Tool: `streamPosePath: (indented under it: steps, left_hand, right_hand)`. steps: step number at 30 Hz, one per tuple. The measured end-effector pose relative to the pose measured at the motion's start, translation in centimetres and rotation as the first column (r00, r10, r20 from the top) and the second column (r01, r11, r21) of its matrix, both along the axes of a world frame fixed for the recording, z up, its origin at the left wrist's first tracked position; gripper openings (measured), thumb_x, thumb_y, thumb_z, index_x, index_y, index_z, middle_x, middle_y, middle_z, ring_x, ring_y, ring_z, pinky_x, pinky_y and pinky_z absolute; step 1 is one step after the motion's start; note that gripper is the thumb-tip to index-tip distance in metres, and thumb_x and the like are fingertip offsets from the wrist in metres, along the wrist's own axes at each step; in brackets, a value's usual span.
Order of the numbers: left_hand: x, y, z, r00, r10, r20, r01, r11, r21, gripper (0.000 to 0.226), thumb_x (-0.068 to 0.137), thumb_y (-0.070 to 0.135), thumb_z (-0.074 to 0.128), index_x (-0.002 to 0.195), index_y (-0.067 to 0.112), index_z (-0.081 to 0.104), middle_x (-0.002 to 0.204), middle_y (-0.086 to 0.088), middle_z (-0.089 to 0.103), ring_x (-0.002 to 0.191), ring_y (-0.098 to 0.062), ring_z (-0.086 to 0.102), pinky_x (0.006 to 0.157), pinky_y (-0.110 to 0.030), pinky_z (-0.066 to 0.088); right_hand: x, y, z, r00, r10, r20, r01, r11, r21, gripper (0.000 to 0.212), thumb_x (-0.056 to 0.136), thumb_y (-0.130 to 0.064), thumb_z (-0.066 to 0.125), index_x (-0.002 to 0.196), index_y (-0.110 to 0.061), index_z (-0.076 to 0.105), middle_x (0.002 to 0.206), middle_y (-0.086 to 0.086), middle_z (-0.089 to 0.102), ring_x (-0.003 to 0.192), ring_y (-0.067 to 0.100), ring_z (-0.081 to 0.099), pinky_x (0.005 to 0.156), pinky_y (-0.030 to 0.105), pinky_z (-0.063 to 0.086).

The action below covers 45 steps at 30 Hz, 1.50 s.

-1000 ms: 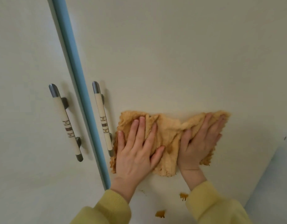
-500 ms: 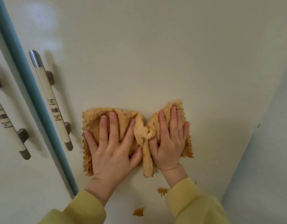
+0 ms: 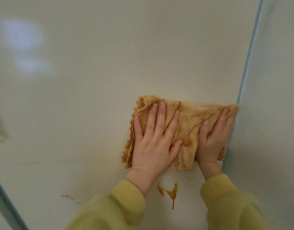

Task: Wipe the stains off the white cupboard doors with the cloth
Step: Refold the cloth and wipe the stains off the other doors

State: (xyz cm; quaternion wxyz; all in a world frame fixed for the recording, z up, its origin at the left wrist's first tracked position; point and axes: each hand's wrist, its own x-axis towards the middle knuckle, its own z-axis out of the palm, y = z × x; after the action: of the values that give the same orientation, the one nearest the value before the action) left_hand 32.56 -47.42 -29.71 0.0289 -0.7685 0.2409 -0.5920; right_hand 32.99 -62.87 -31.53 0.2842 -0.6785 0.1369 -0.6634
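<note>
Observer: Since half a second ago, the cloth (image 3: 187, 130) has been carried rightward across the white door (image 3: 93, 88). Its right corner is now touching the blue edge strip (image 3: 247, 60), and the door handles are no longer in view. The bunch previously seen between the hands has been pulled flatter.

Checker: Hand state to be recorded.

Observer: Left hand (image 3: 152, 143) and right hand (image 3: 212, 140) are laid flat on the cloth with fingers straight, set apart with a band of cloth between them. Nothing is gripped; the cloth is pressed against the door.

Checker: Handling properties?

Observer: The cloth is judged soft, light and limp, since folds and a wavy hem are seen at its left edge. The door looks glossy, so rucking under sideways drag is expected. It is best controlled by flat-palm pressure near both ends, so that it is kept spread.

Checker: Remaining work?

Observer: An orange-brown stain (image 3: 170, 190) with a drip running down is noted just below the cloth, between the yellow sleeves (image 3: 126, 201). A fainter smear (image 3: 70, 197) is noted lower left. Neither is covered yet, so a downward pass is judged necessary.
</note>
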Motion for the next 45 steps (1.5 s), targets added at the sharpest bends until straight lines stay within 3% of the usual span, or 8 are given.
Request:
streamPosePath:
  steps: [3,9,12,17,24,31,39,45]
  left_hand:
    - [0.0,-2.7,-1.4,0.998,-0.054,-0.015,0.056,0.991,0.119,0.069,0.086,0.051,0.038,0.145,0.017,0.022,0.153,-0.011,0.016,0.140,-0.030,0.007,0.111,-0.051,-0.009]
    - [0.3,-4.2,-6.7,0.991,-0.133,-0.004,0.126,0.930,0.345,0.057,0.082,0.036,0.034,0.134,0.014,0.046,0.148,-0.011,0.033,0.138,-0.025,0.028,0.113,-0.044,0.007]
    - [0.6,-1.0,-9.7,0.990,-0.139,0.040,0.110,0.906,0.408,0.059,0.082,0.036,0.028,0.134,0.013,0.047,0.147,-0.011,0.035,0.137,-0.024,0.030,0.113,-0.042,0.010]
    - [1.0,5.6,-8.8,0.979,-0.111,0.169,0.027,0.900,0.436,0.065,0.084,0.045,0.026,0.137,0.010,0.042,0.146,-0.013,0.036,0.136,-0.026,0.032,0.111,-0.045,0.012]
    - [0.9,14.6,-2.9,0.971,0.061,0.230,-0.117,0.965,0.237,0.073,0.087,0.055,0.020,0.145,0.011,0.024,0.152,-0.015,0.020,0.141,-0.027,0.018,0.112,-0.045,0.005]
    - [0.0,20.9,0.4,0.978,0.169,0.123,-0.164,0.985,-0.047,0.079,0.084,0.060,0.011,0.148,0.014,0.008,0.155,-0.014,0.002,0.143,-0.026,0.000,0.113,-0.045,-0.002]
    - [0.0,19.6,-14.6,0.992,0.080,0.094,-0.063,0.984,-0.168,0.072,0.087,0.050,0.028,0.145,0.009,0.019,0.152,-0.012,0.013,0.142,-0.025,0.003,0.113,-0.045,0.001]
    - [0.1,18.2,-23.2,0.997,0.082,0.008,-0.081,0.989,-0.123,0.080,0.080,0.042,0.037,0.147,0.013,0.004,0.155,-0.008,-0.005,0.143,-0.022,-0.003,0.113,-0.045,0.000]
  right_hand:
    - [0.2,-1.8,-1.6,1.000,0.006,-0.014,-0.006,1.000,0.025,0.072,0.091,-0.047,0.023,0.139,0.008,0.026,0.145,0.033,0.021,0.136,0.040,0.022,0.106,0.049,0.019]
    - [-0.2,-1.8,-11.0,1.000,0.021,-0.012,-0.020,0.994,0.105,0.084,0.091,-0.060,0.011,0.139,0.007,0.025,0.146,0.030,0.022,0.137,0.040,0.021,0.110,0.045,0.015]
    - [-0.3,1.7,-14.8,0.998,0.046,-0.035,-0.042,0.994,0.099,0.091,0.084,-0.070,0.001,0.144,-0.003,0.017,0.152,0.022,0.012,0.142,0.030,0.009,0.113,0.043,0.006]
    - [-0.3,5.4,-14.1,0.997,0.020,-0.078,-0.016,0.998,0.056,0.082,0.081,-0.057,0.011,0.146,-0.008,0.014,0.154,0.018,0.006,0.143,0.028,0.003,0.114,0.043,0.002]
    - [-0.7,12.4,-5.3,0.997,-0.001,-0.083,-0.023,0.959,-0.284,0.082,0.079,-0.063,0.012,0.148,-0.017,0.013,0.155,0.015,0.005,0.144,0.024,0.001,0.113,0.042,-0.002]
    - [-1.2,18.6,2.9,0.986,-0.025,-0.164,-0.064,0.853,-0.518,0.071,0.089,-0.063,0.028,0.147,-0.030,0.005,0.156,0.012,-0.008,0.143,0.023,-0.011,0.113,0.046,-0.007]
    - [-0.2,19.4,-11.2,0.999,0.009,-0.034,-0.028,0.764,-0.644,0.067,0.086,-0.052,0.031,0.143,-0.016,0.027,0.150,0.013,0.024,0.140,0.022,0.014,0.111,0.043,0.002]
    - [-0.4,19.3,-19.7,0.996,0.021,-0.085,-0.073,0.737,-0.671,0.060,0.085,-0.038,0.033,0.140,-0.015,0.026,0.148,0.006,0.022,0.143,0.012,-0.007,0.111,0.039,0.005]
